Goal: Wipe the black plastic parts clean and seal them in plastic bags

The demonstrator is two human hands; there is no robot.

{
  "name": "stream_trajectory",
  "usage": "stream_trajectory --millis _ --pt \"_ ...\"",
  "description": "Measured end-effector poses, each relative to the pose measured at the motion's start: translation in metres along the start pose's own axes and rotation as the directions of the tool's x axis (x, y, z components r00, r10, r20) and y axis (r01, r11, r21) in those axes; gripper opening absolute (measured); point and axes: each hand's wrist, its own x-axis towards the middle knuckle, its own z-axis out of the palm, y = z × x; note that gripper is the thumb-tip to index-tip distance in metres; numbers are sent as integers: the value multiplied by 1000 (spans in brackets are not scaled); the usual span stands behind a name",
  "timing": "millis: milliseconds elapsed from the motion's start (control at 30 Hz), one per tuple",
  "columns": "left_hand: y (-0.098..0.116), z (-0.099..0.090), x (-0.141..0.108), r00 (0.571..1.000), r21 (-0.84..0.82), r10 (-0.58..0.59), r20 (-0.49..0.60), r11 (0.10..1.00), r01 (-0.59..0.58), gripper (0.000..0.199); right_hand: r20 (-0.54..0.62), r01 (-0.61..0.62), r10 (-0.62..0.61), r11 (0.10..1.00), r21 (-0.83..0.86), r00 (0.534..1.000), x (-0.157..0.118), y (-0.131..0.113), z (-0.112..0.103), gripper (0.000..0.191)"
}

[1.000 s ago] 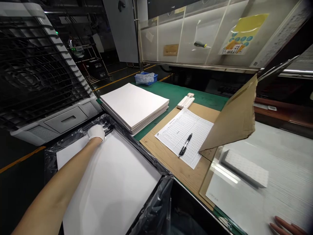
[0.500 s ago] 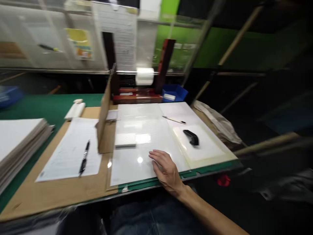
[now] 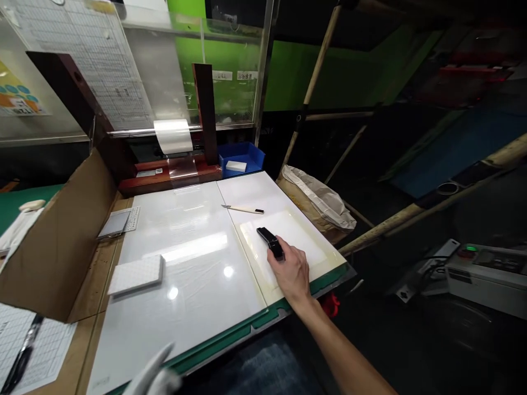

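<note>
The black tool is at the pale pad near the right corner of the table's near edge; whether it is lifted is unclear. The right hand has thumb and fingers closed around its near end. Beyond lies a craft knife; farther, at the far edge, a blue tray. A white block rests toward the left. At the near edge, the gloved left hand is blurred and cut off, its grip impossible to tell.
</note>
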Motion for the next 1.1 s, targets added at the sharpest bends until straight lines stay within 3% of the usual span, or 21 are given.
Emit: stream_trajectory --millis 67,133,233,333,400,500,533,600,667,733,833,967,1033,1100 --pt "25 34 25 996 -71 -60 63 995 65 53 20 2 -2 1000 18 1000 -5 0 0 47" --pt "56 73 63 948 -327 -199 249 904 275 67 50 -3 1 999 43 999 -8 2 -1 51" --pt "97 122 119 928 -376 -206 310 870 319 81 103 -3 -6 996 94 995 -11 11 -8 65" --pt "117 142 147 930 -445 -196 312 834 325 71 126 -59 32 974 221 992 -21 20 -24 70" --pt "116 140 144 938 -514 -195 288 795 323 58 65 -110 94 939 326 993 -31 23 -39 57" --pt "104 120 113 940 -613 -213 267 715 336 45 -14 -180 209 873 453 978 -44 16 -60 21" --pt "98 111 99 937 -671 -228 263 655 348 46 41 -240 254 832 500 966 -47 9 -64 16" --pt "86 92 69 925 -811 -280 256 458 364 45 292 -415 297 695 587 909 -48 -8 -68 24" --pt "74 73 41 905 -900 -337 260 256 353 42 567 -585 216 522 621 795 -47 -30 -66 33" --pt "61 56 17 881 -917 -387 272 173 359 42 733 -693 73 401 599 676 -46 -53 -60 38" --pt "39 38 -12 846 -919 -470 253 158 362 45 840 -768 -61 373 521 540 -48 -83 -51 41" --pt "16 23 -37 821 -931 -542 183 173 321 56 908 -778 -97 485 400 407 -58 -111 -40 45" --pt "8 15 -46 828 -922 -543 140 233 309 61 923 -749 -96 557 360 372 -65 -121 -35 47" --pt "0 5 -56 826 -879 -563 21 383 284 62 924 -714 -105 605 352 367 -72 -132 -31 46"
